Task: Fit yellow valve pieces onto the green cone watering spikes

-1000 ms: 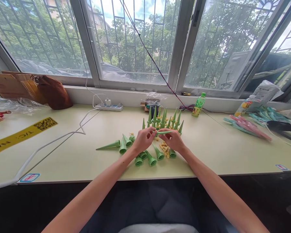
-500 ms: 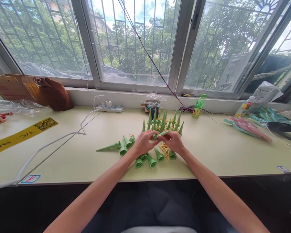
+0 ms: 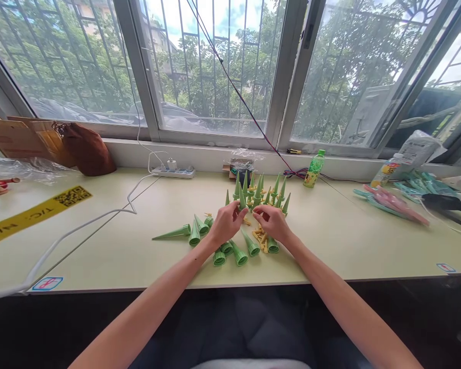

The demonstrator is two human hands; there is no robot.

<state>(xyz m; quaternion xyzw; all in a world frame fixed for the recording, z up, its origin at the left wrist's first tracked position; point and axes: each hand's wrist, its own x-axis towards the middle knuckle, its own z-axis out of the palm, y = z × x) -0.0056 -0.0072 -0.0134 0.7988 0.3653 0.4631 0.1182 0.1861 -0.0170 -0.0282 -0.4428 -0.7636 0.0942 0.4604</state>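
Note:
My left hand (image 3: 229, 221) grips a green plastic watering spike (image 3: 242, 198), its point up. Close beside it on the right, my right hand (image 3: 272, 221) has thumb and fingertips pinched together; whatever is between them is too small to make out. Under my right hand lies a pile of small yellow plastic valves (image 3: 262, 240). Loose green spikes (image 3: 241, 255) lie on their sides nearer the table edge, their wide open ends facing me. Several more spikes (image 3: 194, 234) lie to the left. Behind my hands stands a group of upright green spikes (image 3: 258, 193) with yellow valves on them.
The pale table (image 3: 138, 256) runs along a window. A white power strip (image 3: 172, 172) with its cable lies at the back left, near a brown bag (image 3: 85, 148). Toward the back right stand a green bottle (image 3: 314, 169) and pink and teal plastic packets (image 3: 399, 204).
The spike, lying slanted between both hands before, is now upright in my left hand. My right hand has come away from it slightly.

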